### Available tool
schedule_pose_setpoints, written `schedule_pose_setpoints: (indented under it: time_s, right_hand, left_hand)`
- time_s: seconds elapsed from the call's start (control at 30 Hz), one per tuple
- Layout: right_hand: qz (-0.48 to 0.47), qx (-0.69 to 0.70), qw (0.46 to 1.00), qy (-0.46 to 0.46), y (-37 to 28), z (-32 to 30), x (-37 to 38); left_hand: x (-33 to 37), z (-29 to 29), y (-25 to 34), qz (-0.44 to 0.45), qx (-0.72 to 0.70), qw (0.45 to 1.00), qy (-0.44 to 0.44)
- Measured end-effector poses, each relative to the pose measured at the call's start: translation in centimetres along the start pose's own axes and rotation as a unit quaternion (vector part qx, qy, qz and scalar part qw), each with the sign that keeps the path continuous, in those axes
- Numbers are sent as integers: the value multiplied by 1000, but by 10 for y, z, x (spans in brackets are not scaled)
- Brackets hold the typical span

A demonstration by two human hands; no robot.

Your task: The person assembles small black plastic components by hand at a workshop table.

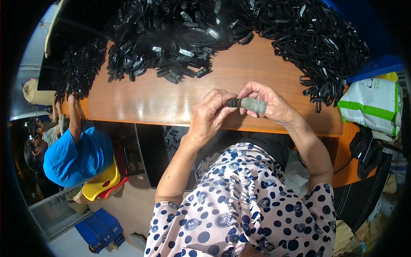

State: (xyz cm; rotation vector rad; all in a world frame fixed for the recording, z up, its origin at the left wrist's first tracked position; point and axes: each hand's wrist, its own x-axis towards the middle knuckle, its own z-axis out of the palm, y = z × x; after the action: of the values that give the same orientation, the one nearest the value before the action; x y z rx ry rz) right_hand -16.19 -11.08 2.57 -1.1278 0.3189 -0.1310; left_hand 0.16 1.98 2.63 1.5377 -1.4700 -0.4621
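Observation:
Just above the near edge of the table, my two hands meet over a small black plastic piece (233,103) that looks like a clip or buckle. My left hand (209,112) pinches its left end between thumb and fingers. From the other side, my right hand (269,105) is closed on it, its thumb apparently wrapped in a grey-green knitted sleeve (253,105). The fingers partly cover the piece, so its full shape is hidden. Beyond my hands lies a large heap of similar glossy black pieces (171,47), and another heap (312,47) spreads to the right.
Bare brown wood shows on the tabletop (150,100) around my hands. A white and green bag (370,105) stands at the right end, beside a blue panel (376,68). At left a person in a blue shirt (79,156) sits on a yellow chair (102,182), reaching to the heap.

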Motion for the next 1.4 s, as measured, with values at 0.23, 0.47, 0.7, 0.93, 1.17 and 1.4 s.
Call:
schedule_pose_setpoints:
  time_s: [0.23,0.47,0.7,0.93,1.17,1.4]
  right_hand:
    - [24,-40,998,39,3,-4,0]
    - [143,-8,989,21,24,-17,-1]
    - [142,248,958,-13,39,-18,-10]
    - [49,262,953,-146,27,2,-10]
    - [32,221,975,-7,32,16,-14]
    - [15,-64,997,49,41,23,-26]
  left_hand:
    - [2,-3,8,9,97,993,-63]
    - [2,5,9,52,118,988,-84]
    - [4,17,4,-109,-120,984,-80]
    - [-1,18,6,-273,-419,864,-66]
    - [0,29,3,-244,-464,847,-86]
    - [-14,31,-4,-257,-496,825,-88]
